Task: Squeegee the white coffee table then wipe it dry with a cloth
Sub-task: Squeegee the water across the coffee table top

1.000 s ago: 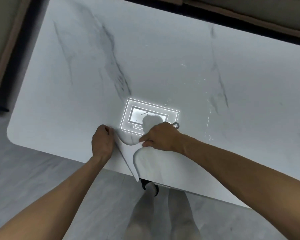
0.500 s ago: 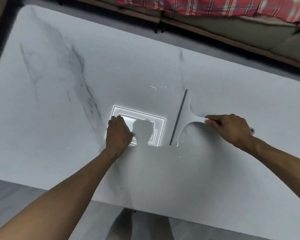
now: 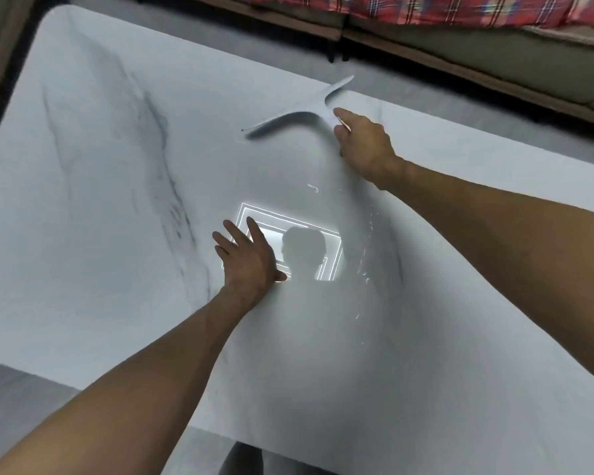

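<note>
A white marble-patterned counter (image 3: 100,200) with grey veins fills the view from above. A slim white plastic squeegee (image 3: 299,114) is near the far edge of the counter, right of its middle. Its long blade runs on a slant, from a point nearer the centre of the counter out toward the far right corner, with its far tip reaching the far edge. Its handle points back toward the near right. The squeegee is blurred, with a dark shadow beneath its nearer end; whether the blade touches the surface cannot be told.

The right hand (image 3: 364,145) holds the handle, its grip closed round it with the fingers curled. The left hand (image 3: 251,262) lies flat near the middle of the counter, its grip open and fingers spread, partly covering a bright rectangular light reflection (image 3: 333,255). Thin water streaks (image 3: 367,241) glint just right of that reflection. Beyond the far edge are a beige sofa (image 3: 460,49) and a red plaid fabric (image 3: 426,8).
</note>
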### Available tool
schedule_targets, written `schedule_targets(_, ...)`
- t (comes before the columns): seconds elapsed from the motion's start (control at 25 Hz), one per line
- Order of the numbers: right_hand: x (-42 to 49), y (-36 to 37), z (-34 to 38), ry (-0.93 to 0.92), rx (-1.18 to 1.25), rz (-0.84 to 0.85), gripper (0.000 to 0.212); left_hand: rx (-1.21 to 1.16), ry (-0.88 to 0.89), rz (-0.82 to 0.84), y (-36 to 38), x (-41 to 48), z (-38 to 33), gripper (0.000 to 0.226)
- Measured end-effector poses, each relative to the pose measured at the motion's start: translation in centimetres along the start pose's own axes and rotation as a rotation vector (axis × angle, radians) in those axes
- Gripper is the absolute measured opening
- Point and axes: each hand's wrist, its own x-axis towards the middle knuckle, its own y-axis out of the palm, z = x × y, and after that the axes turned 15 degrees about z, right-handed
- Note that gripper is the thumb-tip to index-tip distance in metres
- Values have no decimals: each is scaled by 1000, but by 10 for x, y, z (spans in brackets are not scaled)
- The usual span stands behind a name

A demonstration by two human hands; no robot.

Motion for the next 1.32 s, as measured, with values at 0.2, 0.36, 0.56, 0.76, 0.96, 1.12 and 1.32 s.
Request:
schedule_targets(0.2,-63,22,-55,-23,-263,20,43,10,8,28,-8,-3,-2,134)
schedule_targets(0.36,-153,10,-107,84,-355,139,43,11,21,73,-19,-12,0,126)
schedule_targets(0.56,-139,-11,-72,21,-291,112,40,-161,62,-172,-29,-26,30,39)
schedule_targets(0.76,-3,9,57,-1,50,36,46,-182,-63,-103,-27,-21,62,90)
schedule_targets(0.96,57,47,122,-26,-26,57,43,-234,-57,67,-17,-12,74,104)
schedule_targets(1.12,40,62,100,-190,-288,116,45,-187,-39,74,-25,-13,74,77)
schedule_targets(1.32,-39,41,-8,-196,-390,176,47,-223,-103,127,-42,-23,63,69)
